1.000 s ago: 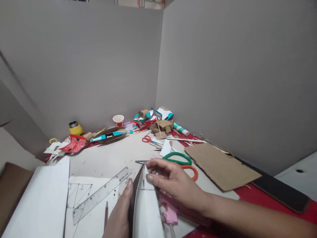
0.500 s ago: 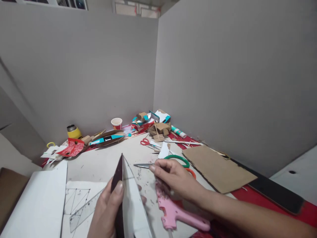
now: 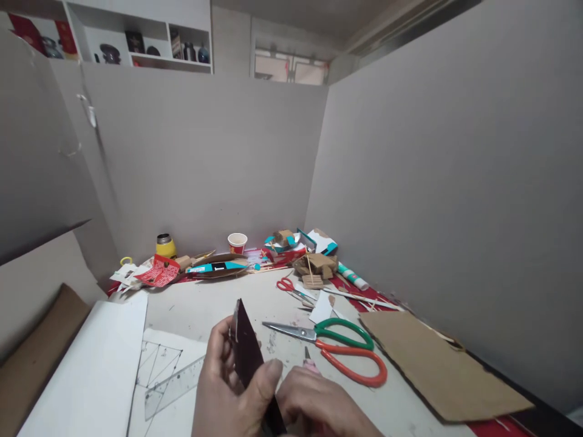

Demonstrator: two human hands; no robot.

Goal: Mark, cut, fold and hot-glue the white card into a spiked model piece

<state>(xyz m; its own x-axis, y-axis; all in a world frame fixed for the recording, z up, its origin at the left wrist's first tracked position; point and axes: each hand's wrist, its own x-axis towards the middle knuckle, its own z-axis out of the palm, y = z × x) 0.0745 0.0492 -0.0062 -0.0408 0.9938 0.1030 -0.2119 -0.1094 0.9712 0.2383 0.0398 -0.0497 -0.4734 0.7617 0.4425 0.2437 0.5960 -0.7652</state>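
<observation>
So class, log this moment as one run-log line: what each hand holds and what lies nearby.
left hand: grips dark card upright | right hand: at card's base | nearby: scissors, ruler

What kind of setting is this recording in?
Likely a home craft desk walled in by grey boards: large green-and-orange-handled scissors, a flat brown cardboard sheet, a clear plastic ruler on a pencilled drawing, and cardboard scraps along the back.

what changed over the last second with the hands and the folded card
The left hand turned the folded card from its white inside, pinched by both hands, to its dark face. The right hand let go, passed near the large scissors, and now sits low by the pink glue gun tip. The view tilted upward. The scissors, ruler, paper cup and cardboard sheet kept their places on the table.
</observation>
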